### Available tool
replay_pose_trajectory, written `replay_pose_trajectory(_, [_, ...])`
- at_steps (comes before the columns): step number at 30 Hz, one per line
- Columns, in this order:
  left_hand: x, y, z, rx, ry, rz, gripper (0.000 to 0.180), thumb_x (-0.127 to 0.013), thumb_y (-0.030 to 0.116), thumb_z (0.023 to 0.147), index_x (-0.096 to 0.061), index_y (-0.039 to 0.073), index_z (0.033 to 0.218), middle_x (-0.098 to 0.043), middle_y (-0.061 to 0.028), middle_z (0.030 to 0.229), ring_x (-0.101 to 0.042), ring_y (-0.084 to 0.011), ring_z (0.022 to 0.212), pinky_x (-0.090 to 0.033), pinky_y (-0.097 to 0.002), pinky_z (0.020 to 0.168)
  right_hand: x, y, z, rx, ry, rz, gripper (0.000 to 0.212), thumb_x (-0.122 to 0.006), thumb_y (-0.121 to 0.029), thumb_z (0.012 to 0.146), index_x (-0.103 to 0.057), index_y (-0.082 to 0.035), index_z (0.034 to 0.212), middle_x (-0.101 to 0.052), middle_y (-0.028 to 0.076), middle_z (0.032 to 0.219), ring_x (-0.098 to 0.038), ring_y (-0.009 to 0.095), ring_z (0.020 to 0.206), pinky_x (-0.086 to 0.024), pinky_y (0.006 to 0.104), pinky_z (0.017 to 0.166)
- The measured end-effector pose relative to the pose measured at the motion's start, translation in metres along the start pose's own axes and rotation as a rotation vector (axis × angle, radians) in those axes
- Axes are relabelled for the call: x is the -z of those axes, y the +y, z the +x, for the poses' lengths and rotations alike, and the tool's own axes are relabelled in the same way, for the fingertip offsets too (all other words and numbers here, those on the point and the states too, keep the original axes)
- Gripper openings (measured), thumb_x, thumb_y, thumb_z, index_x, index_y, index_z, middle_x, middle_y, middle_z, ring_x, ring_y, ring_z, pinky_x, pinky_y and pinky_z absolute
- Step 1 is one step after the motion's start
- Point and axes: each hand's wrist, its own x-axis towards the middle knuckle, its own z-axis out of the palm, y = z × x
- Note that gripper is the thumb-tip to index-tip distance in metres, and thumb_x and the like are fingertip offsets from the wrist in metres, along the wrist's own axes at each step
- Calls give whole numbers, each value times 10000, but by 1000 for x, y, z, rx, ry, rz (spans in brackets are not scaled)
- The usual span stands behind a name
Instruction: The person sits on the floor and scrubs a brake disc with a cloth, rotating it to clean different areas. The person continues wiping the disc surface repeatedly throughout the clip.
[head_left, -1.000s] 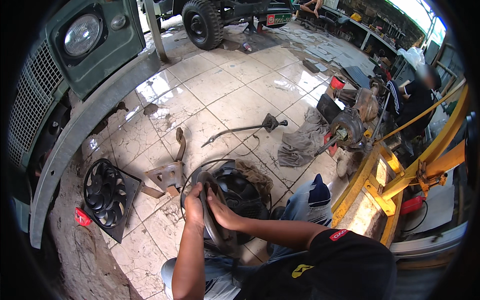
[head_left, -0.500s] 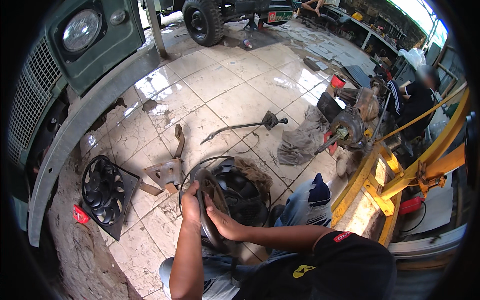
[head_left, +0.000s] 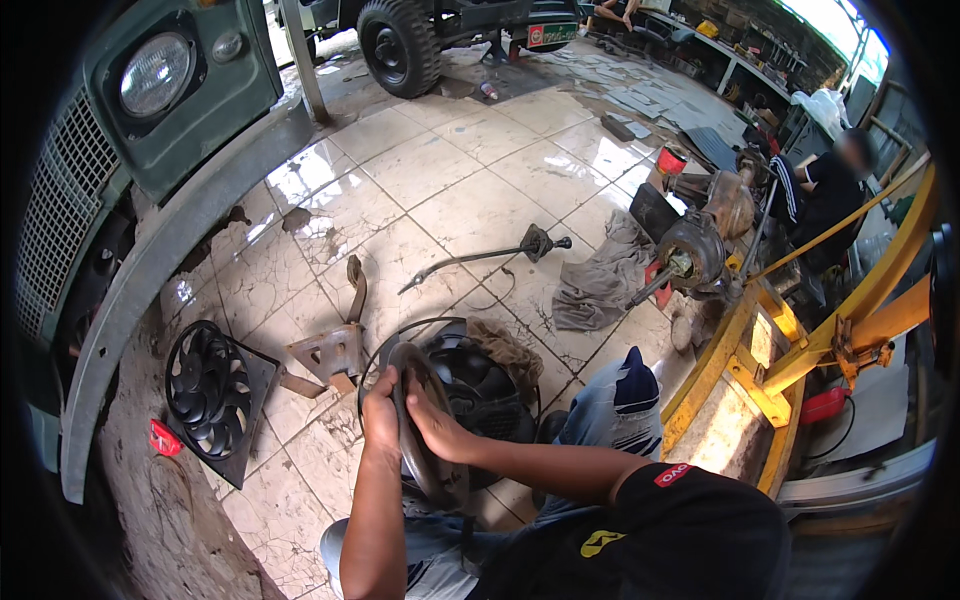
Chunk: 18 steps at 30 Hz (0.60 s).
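Pinching ring (head_left: 414, 456) between left hand (head_left: 381, 410) and right hand (head_left: 438, 428), with fingers (head_left: 418, 402) straightened on opposite sides. Shown tilted, with long axis forward.

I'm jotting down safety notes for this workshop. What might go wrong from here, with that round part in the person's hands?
The round part is held between the bare left hand and right hand, so it might slip or scrape them. A black fan sits close beneath it and could be damaged by a drop. The metal rod and pedal bracket lie on the tiled floor and might trip someone stepping there.
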Motion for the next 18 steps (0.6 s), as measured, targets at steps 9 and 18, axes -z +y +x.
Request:
replay_pose_trajectory(9, [1,8,-3,46,-28,-34,297,-493,312,971,-636,53,1001,-656,-65,833,-613,-183,729,-502,-297,708,7,15,-11,116,-128,-8,687,-284,-350,1032,-3,56,1511,3,245,1590,40,301,1487,-11,353,1196])
replay_pose_trajectory(18, [-3,6,3,0,-48,-22,323,-500,333,963,-635,39,981,-660,-85,872,-624,-199,779,-515,-319,754,2,-7,-8,-2,-70,123,770,-159,-513,1039,33,75,1497,59,217,1593,107,275,1478,15,353,1197])
